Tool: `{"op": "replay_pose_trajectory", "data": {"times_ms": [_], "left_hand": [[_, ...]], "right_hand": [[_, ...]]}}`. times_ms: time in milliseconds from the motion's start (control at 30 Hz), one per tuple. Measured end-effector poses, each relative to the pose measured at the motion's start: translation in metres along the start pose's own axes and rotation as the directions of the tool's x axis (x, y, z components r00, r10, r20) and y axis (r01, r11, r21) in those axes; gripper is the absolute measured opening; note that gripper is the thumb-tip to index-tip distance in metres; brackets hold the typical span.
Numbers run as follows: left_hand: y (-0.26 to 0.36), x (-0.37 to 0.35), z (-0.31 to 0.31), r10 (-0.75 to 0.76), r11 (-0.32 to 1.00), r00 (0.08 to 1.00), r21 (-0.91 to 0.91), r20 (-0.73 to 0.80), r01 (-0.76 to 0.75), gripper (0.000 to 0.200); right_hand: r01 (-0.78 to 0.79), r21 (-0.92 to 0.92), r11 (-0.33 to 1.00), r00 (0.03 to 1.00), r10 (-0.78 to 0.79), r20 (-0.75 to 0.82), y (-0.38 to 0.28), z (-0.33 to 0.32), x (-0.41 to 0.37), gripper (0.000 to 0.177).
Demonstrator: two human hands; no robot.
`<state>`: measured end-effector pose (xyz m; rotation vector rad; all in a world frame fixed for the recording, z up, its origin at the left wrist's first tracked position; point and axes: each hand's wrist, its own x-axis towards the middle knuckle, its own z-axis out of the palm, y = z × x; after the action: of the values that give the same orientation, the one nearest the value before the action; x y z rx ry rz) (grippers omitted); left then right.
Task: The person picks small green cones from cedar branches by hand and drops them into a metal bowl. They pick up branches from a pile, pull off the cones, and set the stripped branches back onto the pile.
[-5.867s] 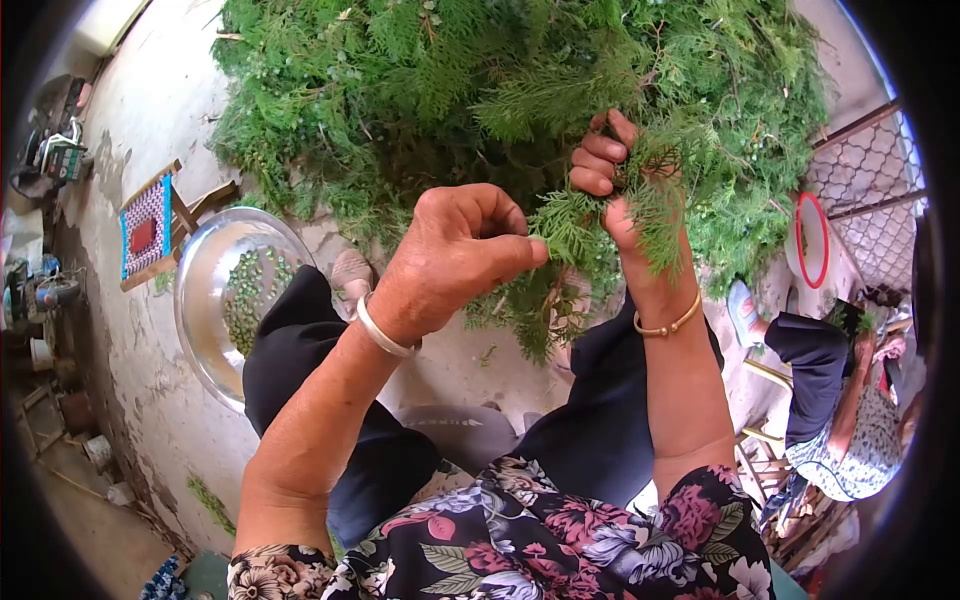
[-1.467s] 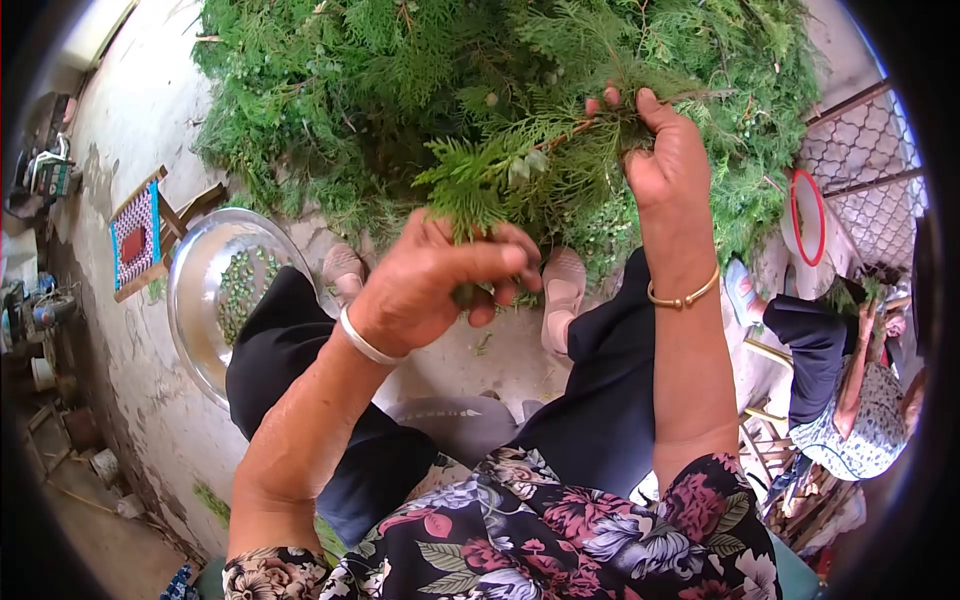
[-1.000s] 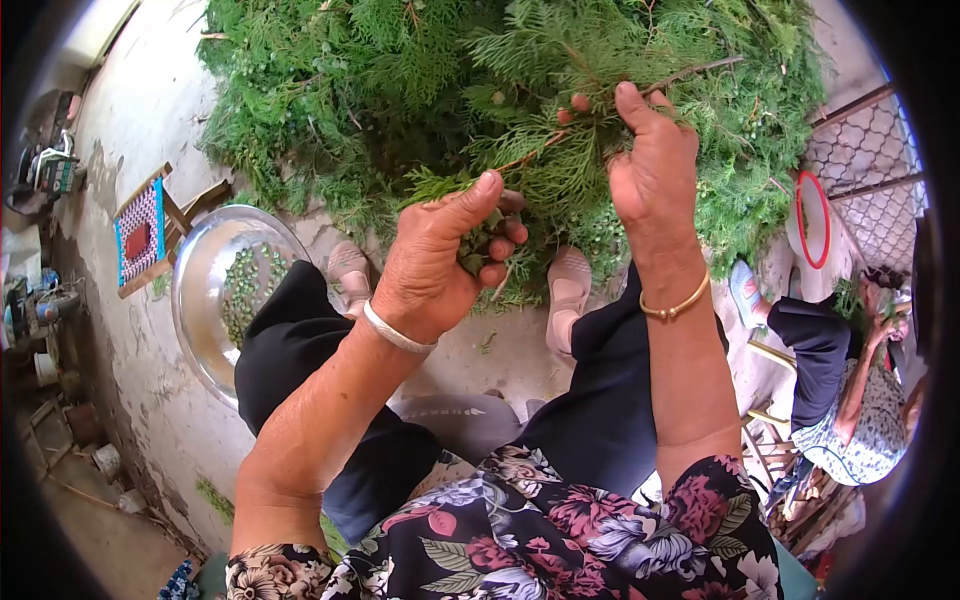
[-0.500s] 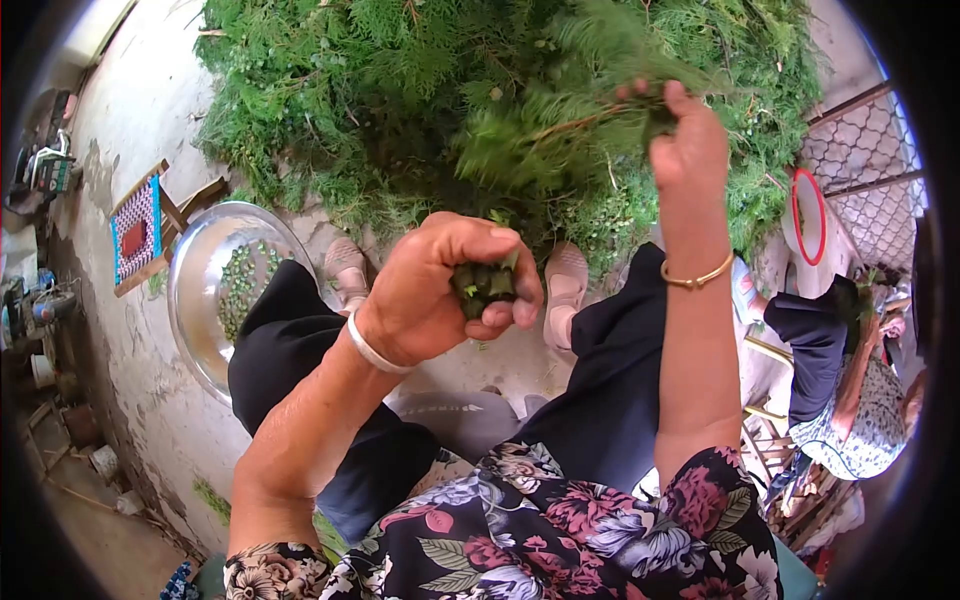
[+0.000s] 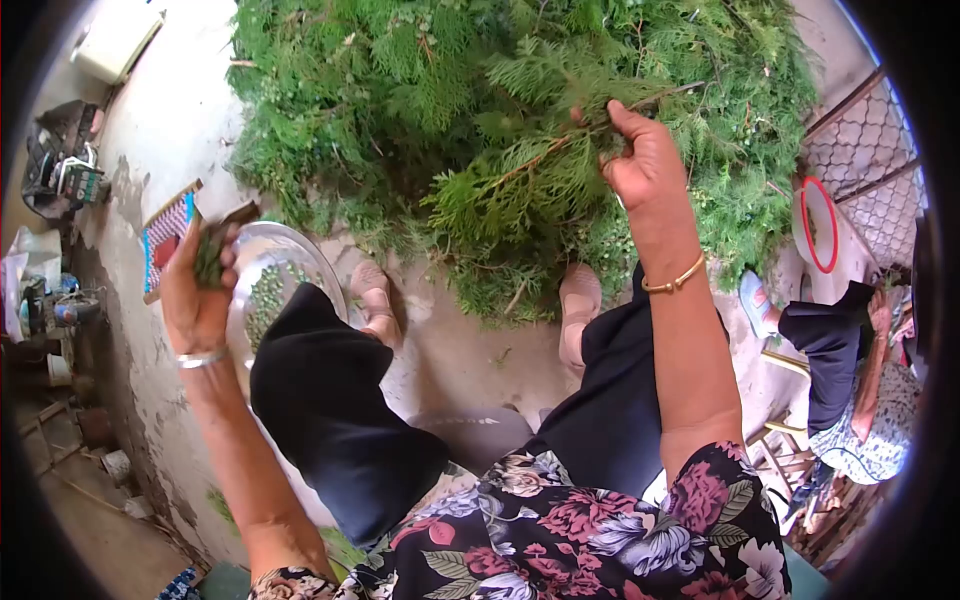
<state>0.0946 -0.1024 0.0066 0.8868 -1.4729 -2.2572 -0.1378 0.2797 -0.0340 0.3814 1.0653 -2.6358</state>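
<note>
Evergreen sprig (image 5: 525,175), 1 of it, runs between the thumb and fingers of the right hand (image 5: 642,155), pinched there, leafy end left of the fingertips, in front of the green pile (image 5: 370,90). Fingers of the left hand (image 5: 200,290) curl around 1 green clump (image 5: 211,256). Around them: 1 metal basin (image 5: 335,275) holding green pieces, too many to count, and 1 red-rimmed container (image 5: 834,225).
</note>
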Motion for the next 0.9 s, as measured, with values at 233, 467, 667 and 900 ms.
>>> {"op": "replay_pose_trajectory", "data": {"times_ms": [233,467,667,900], "left_hand": [[-0.013,-0.062,-0.088,0.556,-0.584,0.823,0.758,0.115,0.289,0.062],[-0.035,-0.084,0.098,0.499,0.370,0.824,0.793,0.271,-0.484,0.054],[-0.119,-0.054,0.198,0.500,0.305,0.704,0.659,0.503,-0.687,0.072],[-0.117,-0.050,0.174,0.125,0.980,0.904,0.091,0.408,-0.177,0.040]], "right_hand": [[-0.079,0.014,0.997,0.996,0.078,0.052,0.008,0.010,-0.021,0.018],[-0.167,-0.179,0.969,0.936,0.213,0.280,0.027,0.009,-0.030,0.016],[-0.213,-0.237,0.948,0.900,0.284,0.330,0.038,0.013,-0.047,0.016],[-0.247,-0.275,0.929,0.689,0.368,0.624,0.011,0.012,-0.041,0.045]]}}
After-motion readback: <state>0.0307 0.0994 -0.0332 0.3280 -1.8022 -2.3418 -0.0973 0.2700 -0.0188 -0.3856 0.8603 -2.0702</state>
